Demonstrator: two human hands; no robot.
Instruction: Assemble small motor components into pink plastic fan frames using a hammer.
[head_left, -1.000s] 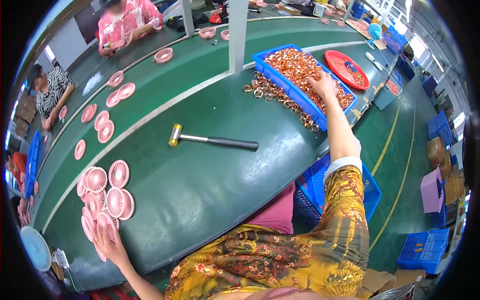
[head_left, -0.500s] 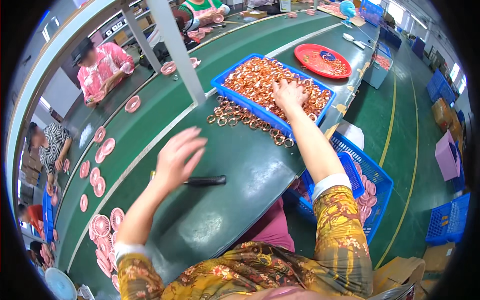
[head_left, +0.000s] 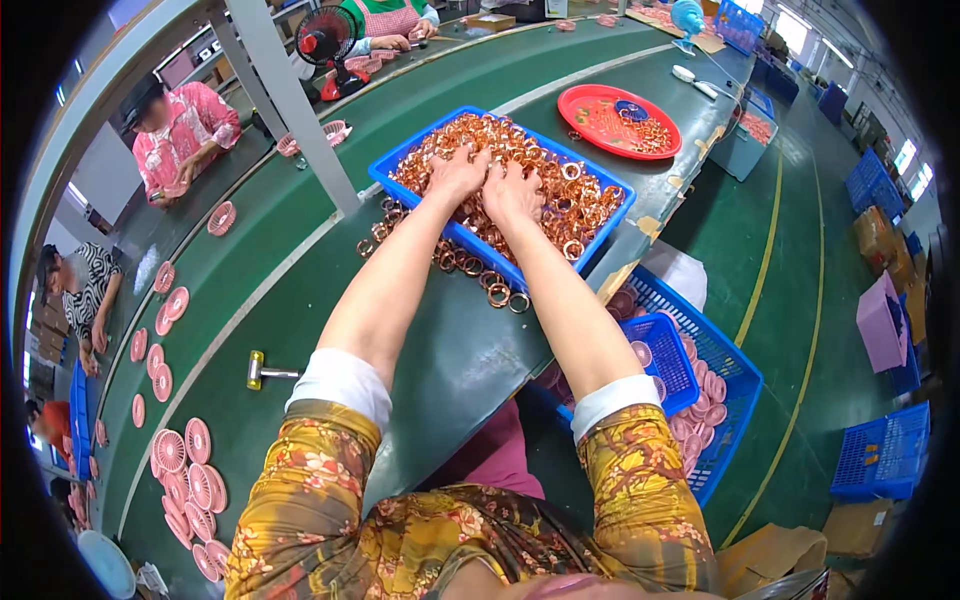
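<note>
Both of my hands reach into a blue plastic tray (head_left: 604, 245) heaped with shiny copper-coloured rings (head_left: 565, 170). My left hand (head_left: 458, 178) lies on the heap with its fingers apart, their tips sunk among the rings. Beside it, my right hand (head_left: 513, 195) also spreads its fingers into the rings, its fingertips partly hidden. Loose rings (head_left: 470, 265) lie on the green table along the tray's near side. A small hammer (head_left: 256, 371) with a yellowish head rests left of my left forearm, which covers its handle.
Pink slotted round covers (head_left: 190, 480) pile up at the left; more lie along the green belt (head_left: 290, 240). A red round tray (head_left: 580, 105) stands behind the blue one. A blue basket (head_left: 735, 440) of pink parts is at my right. A grey post (head_left: 300, 120) rises ahead. Several people work across.
My left hand has moved from above the table into the tray, beside my right hand. My right hand has shifted leftward within the rings. The view has turned slightly, and the hammer's head now shows.
</note>
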